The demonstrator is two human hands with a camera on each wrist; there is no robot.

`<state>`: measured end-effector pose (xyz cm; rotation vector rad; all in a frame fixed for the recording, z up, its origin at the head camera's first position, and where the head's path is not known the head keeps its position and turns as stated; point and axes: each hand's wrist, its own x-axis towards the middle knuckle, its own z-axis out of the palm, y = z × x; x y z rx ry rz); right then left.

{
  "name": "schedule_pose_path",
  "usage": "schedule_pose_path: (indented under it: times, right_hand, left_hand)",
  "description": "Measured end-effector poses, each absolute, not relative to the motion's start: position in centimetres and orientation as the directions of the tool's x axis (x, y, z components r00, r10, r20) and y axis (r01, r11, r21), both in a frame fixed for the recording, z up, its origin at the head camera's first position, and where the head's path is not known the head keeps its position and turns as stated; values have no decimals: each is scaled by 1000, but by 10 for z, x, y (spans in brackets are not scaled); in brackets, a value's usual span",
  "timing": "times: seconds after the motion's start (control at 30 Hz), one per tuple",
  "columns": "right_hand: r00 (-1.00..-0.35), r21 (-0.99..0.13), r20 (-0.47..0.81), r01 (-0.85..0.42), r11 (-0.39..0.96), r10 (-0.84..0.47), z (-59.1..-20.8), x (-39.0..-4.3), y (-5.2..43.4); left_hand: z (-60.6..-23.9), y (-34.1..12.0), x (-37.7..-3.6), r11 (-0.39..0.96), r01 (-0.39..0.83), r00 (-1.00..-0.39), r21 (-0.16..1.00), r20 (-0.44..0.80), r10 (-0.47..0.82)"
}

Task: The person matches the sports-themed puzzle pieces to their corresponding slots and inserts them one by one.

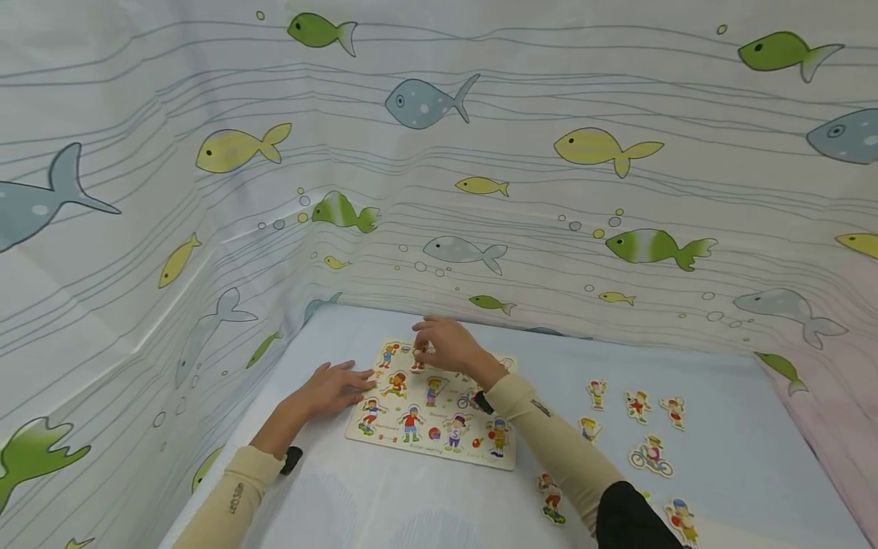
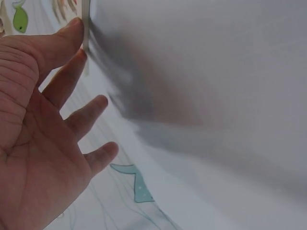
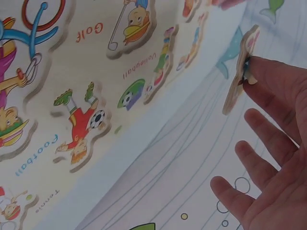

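A wooden sports-figure puzzle board (image 1: 473, 456) lies flat on the table, with picture figures and printed words such as Golf and Football on it. Over its far left part, my right hand (image 1: 449, 347) pinches a thin wooden puzzle piece (image 3: 235, 91) between thumb and index finger. That piece is seen nearly edge-on in the right wrist view, tilted up, its other three fingers spread. My left hand (image 1: 332, 389) lies at the board's left edge with fingers loosely extended. Its thumb and index fingertips touch the board's side in the left wrist view.
Several loose puzzle pieces lie to the right on the pale tablecloth, among them a cyclist piece (image 1: 652, 456). A skateboarder piece (image 1: 551, 499) lies near the board's right corner. A fish-patterned curtain (image 1: 535, 221) rises behind the table and along its left side.
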<state>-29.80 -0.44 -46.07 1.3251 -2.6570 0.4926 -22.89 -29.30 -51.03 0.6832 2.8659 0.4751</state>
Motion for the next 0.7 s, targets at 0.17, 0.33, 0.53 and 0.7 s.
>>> schedule_pose_path:
  times: [0.17, 0.33, 0.53, 0.7]
  right_hand:
    - [-621, -234, 236, -783, 577, -748, -465, -299, -14]
    - [-633, -204, 215, -774, 599, -744, -472, -301, -24]
    - [-658, -242, 187, -750, 615, -729, -473, -303, -31]
    - [-685, -270, 150, -722, 636, -713, -480, -305, -35]
  left_hand:
    - [-512, -292, -228, 848, 392, -888, 357, -93, 450]
    - [-512, -292, -226, 847, 401, -883, 349, -98, 459]
    - [-509, -291, -226, 848, 411, -882, 334, -92, 463]
    - [-507, -291, -226, 847, 413, -880, 335, -92, 466]
